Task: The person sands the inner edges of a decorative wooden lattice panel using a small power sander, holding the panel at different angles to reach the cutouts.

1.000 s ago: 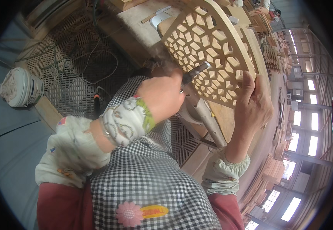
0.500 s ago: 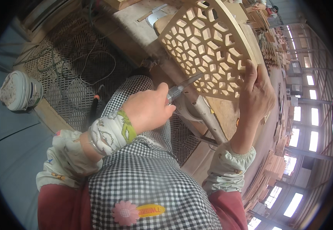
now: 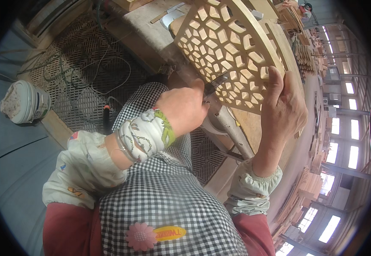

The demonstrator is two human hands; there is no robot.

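Observation:
A curved wooden panel [image 3: 267, 48], pierced all over with angular holes, stands tilted above the workbench edge. My right hand [image 3: 284, 102] grips its near right corner, thumb on the face and fingers around the edge. My left hand [image 3: 182, 110] is closed around a knife-like hand tool [image 3: 215, 83] with a narrow pointed blade. The blade tip lies over the small holes at the panel's lower left; whether it touches the wood I cannot tell. My fingers hide most of the tool's handle.
A white bucket [image 3: 26, 102] stands at left, near an orange-and-black tool handle [image 3: 106, 114]. Cables lie on the slatted floor mat [image 3: 76, 51]. A wooden-handled flat metal tool [image 3: 167, 13] rests on the bench. Stacked wood [image 3: 308, 181] lines the right; another person's hand [image 3: 291, 4] shows far off.
My left hand has moved right and slightly up, bringing the tool farther over the panel. The panel has shifted and tilted slightly; my right hand keeps its grip.

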